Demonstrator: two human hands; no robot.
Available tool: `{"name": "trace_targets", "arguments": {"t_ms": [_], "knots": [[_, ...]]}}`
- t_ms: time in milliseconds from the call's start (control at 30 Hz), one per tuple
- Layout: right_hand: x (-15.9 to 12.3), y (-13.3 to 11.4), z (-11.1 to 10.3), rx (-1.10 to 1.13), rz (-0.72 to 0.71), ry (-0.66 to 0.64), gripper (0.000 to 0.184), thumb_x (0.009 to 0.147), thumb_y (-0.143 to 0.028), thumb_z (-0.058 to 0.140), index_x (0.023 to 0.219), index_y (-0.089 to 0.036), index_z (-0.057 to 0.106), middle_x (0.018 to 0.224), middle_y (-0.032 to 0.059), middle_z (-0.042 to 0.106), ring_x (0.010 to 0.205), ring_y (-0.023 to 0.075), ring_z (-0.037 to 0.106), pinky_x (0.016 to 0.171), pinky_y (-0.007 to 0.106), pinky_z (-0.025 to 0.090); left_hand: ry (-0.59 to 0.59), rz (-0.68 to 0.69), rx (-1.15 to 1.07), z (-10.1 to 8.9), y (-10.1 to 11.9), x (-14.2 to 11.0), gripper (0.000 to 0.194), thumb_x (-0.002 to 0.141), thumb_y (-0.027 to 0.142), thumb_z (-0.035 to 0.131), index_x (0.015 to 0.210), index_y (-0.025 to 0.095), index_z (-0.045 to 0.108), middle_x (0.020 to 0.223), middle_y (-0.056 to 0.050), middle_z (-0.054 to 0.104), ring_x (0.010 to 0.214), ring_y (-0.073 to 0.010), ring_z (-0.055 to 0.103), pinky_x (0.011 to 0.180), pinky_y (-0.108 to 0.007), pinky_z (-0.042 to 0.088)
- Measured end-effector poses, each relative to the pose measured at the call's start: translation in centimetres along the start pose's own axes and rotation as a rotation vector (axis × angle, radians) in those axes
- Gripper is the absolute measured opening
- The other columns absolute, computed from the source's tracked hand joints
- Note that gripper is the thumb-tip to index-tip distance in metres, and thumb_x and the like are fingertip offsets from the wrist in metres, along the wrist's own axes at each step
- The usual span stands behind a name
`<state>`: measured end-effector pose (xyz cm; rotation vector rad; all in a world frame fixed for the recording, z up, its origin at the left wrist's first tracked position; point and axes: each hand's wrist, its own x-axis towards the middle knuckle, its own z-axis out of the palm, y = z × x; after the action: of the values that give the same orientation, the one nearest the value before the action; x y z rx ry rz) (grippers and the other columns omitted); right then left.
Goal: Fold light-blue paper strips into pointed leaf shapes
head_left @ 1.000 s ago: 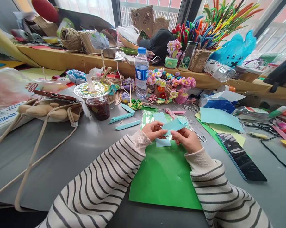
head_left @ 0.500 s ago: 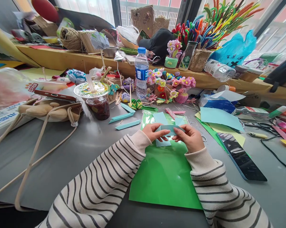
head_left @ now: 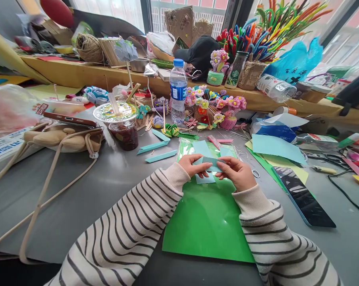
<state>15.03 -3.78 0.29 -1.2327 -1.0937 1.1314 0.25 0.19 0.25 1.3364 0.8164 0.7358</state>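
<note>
Between my two hands is a folded strip of light blue paper (head_left: 211,163). My left hand (head_left: 194,165) pinches its left end, thumb on top. At the other end, the thumb and fingers of my right hand (head_left: 234,171) are closed on the same paper. Both hands hover over a green sheet (head_left: 207,222). Light blue paper pieces (head_left: 203,147) lie beneath and behind the hands, one partly covered by them. To the left on the table rest folded light blue strips (head_left: 161,156).
A phone (head_left: 304,196) lies to the right, below a light blue sheet (head_left: 277,149). Scissors (head_left: 255,173) show a handle near my right hand. A drink cup (head_left: 121,131) and a beige bag (head_left: 63,139) stand left; a water bottle (head_left: 178,93) stands behind.
The blue paper was tilted with a raised flap at right; it is now folded into a narrow, flatter strip. Both hands have shifted only slightly, still holding it.
</note>
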Motion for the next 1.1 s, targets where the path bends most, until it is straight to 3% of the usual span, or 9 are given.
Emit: {"name": "trace_targets", "arguments": {"t_ms": [200,500,867,1100], "knots": [[0.05,0.09,-0.16,-0.005,0.008,0.035,0.025,0.053,-0.033,0.065,0.069,-0.015,0.06,0.05,-0.0022,0.058,0.042,0.0123,0.057,0.041,0.023,0.048,0.001,-0.063,-0.151,0.34,0.16,-0.09,0.035,0.058,0.041,0.057,0.073,0.01,0.055,0.053,-0.002,0.057,0.052,-0.0129,0.058,0.052,-0.024,0.047],[-0.06,-0.08,-0.03,-0.027,-0.033,0.003,0.026,0.056,-0.032,0.063,0.076,-0.016,0.063,0.048,-0.0019,0.058,0.04,0.0113,0.056,0.035,0.02,0.046,0.023,-0.071,-0.229,0.25,-0.27,0.29,0.034,0.053,0.034,0.064,0.075,0.01,0.056,0.053,0.0,0.058,0.05,-0.0124,0.058,0.049,-0.021,0.047],[-0.24,0.05,0.05,-0.047,-0.081,-0.02,0.018,0.059,-0.03,0.061,0.073,-0.019,0.065,0.053,-0.0021,0.06,0.042,0.0113,0.057,0.04,0.022,0.049,0.006,-0.12,-0.189,0.2,0.19,0.19,0.036,0.065,0.045,0.049,0.072,0.01,0.055,0.051,-0.004,0.059,0.045,-0.0128,0.056,0.043,-0.022,0.045],[-0.22,0.26,0.06,-0.03,-0.089,-0.021,0.017,0.059,-0.029,0.061,0.073,-0.019,0.065,0.058,-0.0007,0.062,0.045,0.013,0.059,0.041,0.022,0.049,0.032,-0.156,-0.19,0.25,0.36,0.12,0.025,0.071,0.033,0.048,0.078,0.01,0.054,0.05,-0.003,0.059,0.045,-0.0117,0.057,0.044,-0.02,0.045]]}}
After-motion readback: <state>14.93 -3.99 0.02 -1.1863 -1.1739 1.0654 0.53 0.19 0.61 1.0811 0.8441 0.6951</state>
